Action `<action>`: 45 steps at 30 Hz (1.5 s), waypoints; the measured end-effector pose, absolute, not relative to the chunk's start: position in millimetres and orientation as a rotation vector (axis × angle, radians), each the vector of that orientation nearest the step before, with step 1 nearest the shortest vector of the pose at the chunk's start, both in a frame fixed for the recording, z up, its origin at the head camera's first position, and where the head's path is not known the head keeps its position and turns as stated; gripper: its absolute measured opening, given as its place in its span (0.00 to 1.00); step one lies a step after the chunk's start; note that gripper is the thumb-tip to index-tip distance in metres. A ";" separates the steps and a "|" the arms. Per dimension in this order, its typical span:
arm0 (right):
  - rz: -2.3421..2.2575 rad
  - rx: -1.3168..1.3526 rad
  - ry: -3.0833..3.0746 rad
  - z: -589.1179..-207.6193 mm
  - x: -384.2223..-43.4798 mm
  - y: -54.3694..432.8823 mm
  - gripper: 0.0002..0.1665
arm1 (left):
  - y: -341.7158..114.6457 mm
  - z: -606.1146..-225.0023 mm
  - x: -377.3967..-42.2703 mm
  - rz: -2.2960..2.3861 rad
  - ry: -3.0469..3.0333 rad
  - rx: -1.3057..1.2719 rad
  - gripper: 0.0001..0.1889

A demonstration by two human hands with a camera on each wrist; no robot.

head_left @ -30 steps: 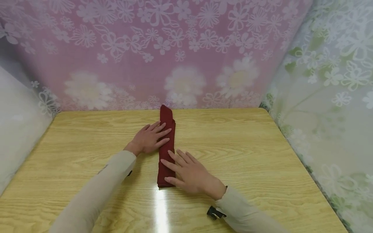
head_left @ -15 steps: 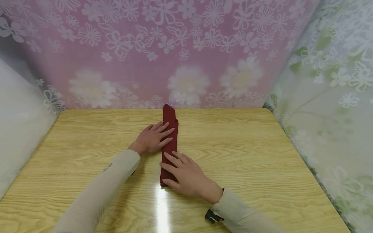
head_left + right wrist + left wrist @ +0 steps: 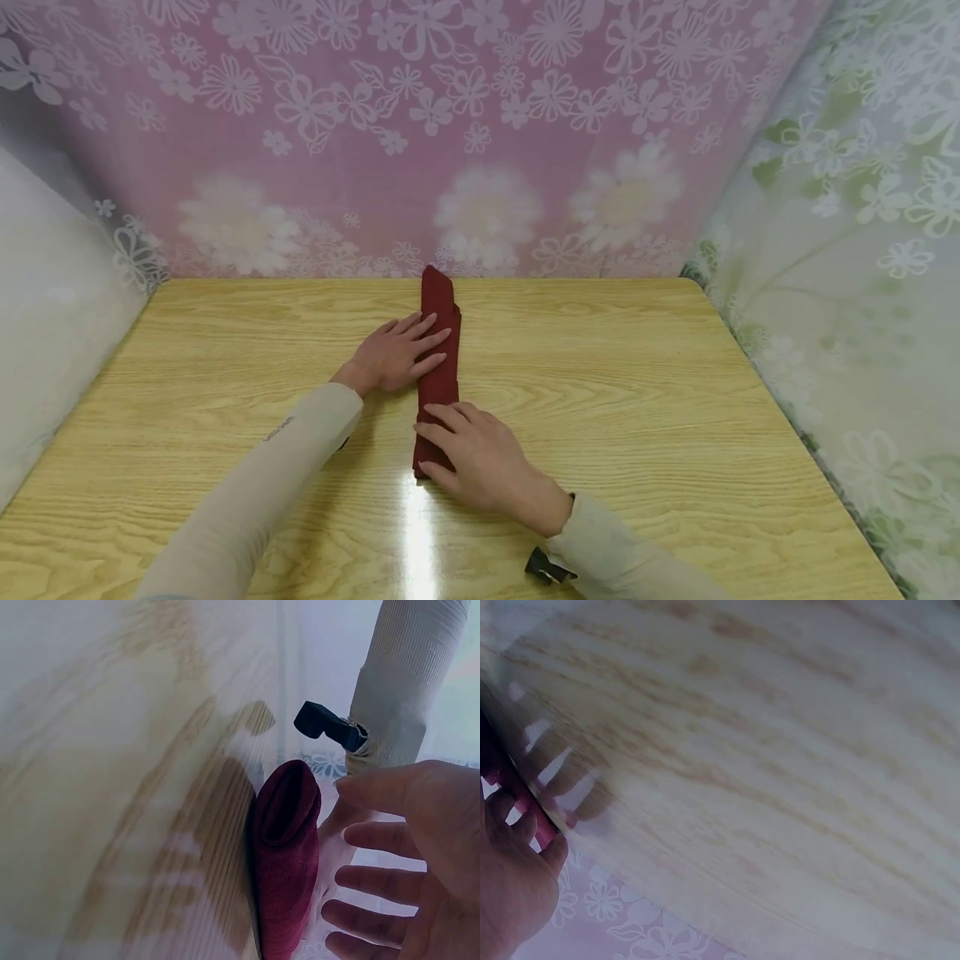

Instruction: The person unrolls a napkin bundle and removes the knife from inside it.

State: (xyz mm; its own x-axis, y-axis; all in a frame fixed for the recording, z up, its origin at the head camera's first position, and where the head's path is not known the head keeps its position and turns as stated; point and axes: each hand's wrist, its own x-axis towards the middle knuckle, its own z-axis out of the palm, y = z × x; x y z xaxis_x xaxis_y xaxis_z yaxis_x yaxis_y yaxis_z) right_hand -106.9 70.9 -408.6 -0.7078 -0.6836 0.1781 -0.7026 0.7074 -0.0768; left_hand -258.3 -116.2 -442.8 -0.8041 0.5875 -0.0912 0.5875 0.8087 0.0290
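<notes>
A long, narrow strip of folded dark red cloth [image 3: 438, 383] lies on the wooden table, its far end at the table's back edge. My left hand [image 3: 393, 354] rests on its upper half from the left, fingers spread flat across it. On its near end lie the fingertips of my right hand [image 3: 487, 454], coming from the right with the fingers slightly bent. The right wrist view shows the rolled, layered end of the cloth [image 3: 289, 862] beside my right fingers [image 3: 375, 877]. Only an edge of the cloth [image 3: 544, 825] shows past my left hand [image 3: 521, 877] in the left wrist view.
The light wood-grain table [image 3: 615, 383] stretches to both sides of the cloth. A pink flowered backdrop [image 3: 360, 167] stands right behind its back edge. A pale floral sheet [image 3: 840, 333] hangs at the right. Black wrist straps [image 3: 543, 567] sit at the sleeve cuffs.
The right hand's fingertips have slid a little toward the near end and drawn closer together. The left hand stays in place on the cloth. The head view has shifted slightly.
</notes>
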 end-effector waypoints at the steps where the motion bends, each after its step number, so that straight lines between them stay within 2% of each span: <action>1: 0.219 1.127 -2.766 -408.4 -106.9 70.6 0.26 | -115.9 -442.9 -258.5 -0.004 2.897 0.944 0.30; 45: 0.111 1.091 -2.651 -413.4 -99.2 60.1 0.15 | -117.0 -443.9 -257.9 -0.041 2.923 0.956 0.30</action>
State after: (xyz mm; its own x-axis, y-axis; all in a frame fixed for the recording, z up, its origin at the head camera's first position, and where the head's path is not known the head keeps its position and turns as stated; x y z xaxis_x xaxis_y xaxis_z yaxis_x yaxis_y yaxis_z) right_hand -99.2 60.1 -413.4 -0.6791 -0.6793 0.2781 -0.7002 0.7132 0.0322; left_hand -257.9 -117.0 -443.9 -0.8050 0.5891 -0.0708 0.5908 0.8068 -0.0049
